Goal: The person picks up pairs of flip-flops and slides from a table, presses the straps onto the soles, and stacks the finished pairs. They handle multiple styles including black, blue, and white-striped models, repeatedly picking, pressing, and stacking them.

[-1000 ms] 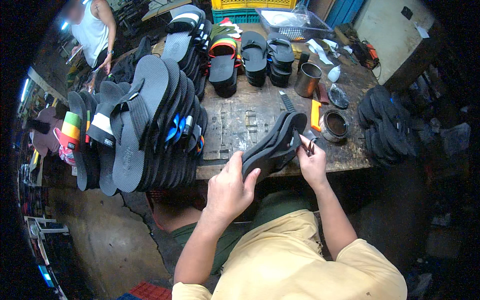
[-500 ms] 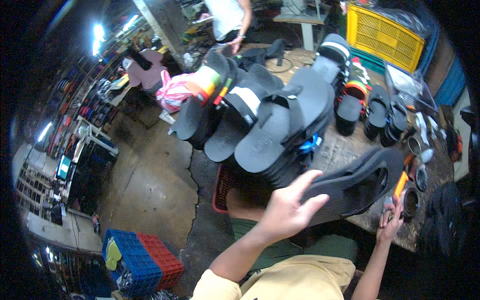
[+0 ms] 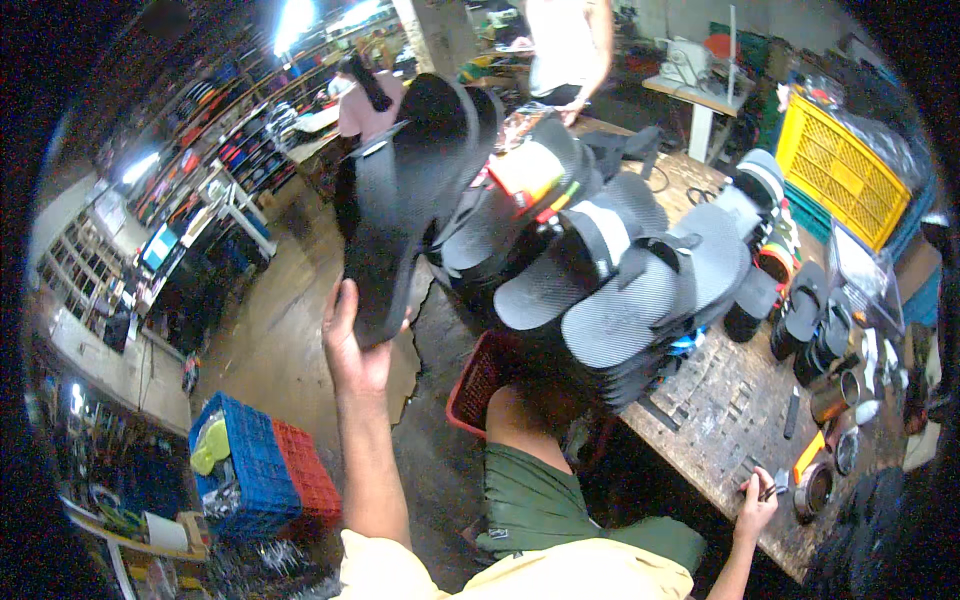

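Note:
My left hand (image 3: 358, 350) grips black slippers (image 3: 385, 240) by one end and holds them raised at the left, above the floor. Their soles overlap, with a strap across, and motion blurs them. Over the bench's near edge, the fingers of my right hand (image 3: 757, 503) are pinched on something small and dark that I cannot make out. Close to it lie an orange-handled tool (image 3: 810, 455) and a round tin (image 3: 813, 492). Stacks of grey-black slippers (image 3: 620, 320) stand along the bench to the right of the raised slippers, one with a white strap (image 3: 603, 226).
The worn wooden bench (image 3: 690, 410) carries more slippers (image 3: 800, 310), a dark-handled tool (image 3: 792, 412) and a metal can (image 3: 835, 395). A yellow crate (image 3: 840, 165) stands at the back right. Blue and red crates (image 3: 245, 465) sit on the floor. Two people are farther back.
My left hand has swung left and up, and now grips black slippers that were above the bench beside it. My right hand has moved slightly left and down. The view has shifted too.

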{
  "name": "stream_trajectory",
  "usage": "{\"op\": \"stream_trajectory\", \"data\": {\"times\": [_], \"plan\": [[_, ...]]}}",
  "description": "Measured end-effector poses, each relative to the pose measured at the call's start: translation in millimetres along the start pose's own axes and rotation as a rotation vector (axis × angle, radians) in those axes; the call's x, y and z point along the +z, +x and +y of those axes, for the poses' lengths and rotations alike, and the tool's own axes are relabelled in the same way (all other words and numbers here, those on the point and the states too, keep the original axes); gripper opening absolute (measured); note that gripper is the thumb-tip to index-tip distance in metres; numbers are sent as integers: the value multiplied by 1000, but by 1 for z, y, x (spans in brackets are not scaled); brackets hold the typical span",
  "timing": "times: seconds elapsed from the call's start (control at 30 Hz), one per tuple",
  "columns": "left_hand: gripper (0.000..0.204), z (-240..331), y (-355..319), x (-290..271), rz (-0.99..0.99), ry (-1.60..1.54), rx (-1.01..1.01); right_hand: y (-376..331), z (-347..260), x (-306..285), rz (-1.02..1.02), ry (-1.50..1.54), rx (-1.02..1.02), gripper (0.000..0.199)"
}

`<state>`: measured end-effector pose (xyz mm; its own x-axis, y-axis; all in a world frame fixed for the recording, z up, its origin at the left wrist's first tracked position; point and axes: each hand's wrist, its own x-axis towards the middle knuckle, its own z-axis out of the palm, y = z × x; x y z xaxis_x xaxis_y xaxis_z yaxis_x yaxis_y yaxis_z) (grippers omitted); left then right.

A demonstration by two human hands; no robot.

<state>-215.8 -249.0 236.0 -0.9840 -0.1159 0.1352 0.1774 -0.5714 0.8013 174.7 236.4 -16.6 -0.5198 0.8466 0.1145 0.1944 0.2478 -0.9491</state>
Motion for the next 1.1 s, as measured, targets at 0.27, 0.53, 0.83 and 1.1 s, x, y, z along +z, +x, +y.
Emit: {"op": "stream_trajectory", "data": {"times": [0.27,0.53,0.83,1.1], "plan": [[47,-36,-4,63,-413,-166,-70,3,1,2,-35,-6,23,23],[40,-112,29,76,-280,115,-430,-7,-1,2,13,-40,35,22],[38,-101,18,82,-358,79,-290,-1,-9,8,-20,-39,59,21],[36,-112,20,84,-279,44,-288,-3,-10,14,3,-69,42,19]]}}
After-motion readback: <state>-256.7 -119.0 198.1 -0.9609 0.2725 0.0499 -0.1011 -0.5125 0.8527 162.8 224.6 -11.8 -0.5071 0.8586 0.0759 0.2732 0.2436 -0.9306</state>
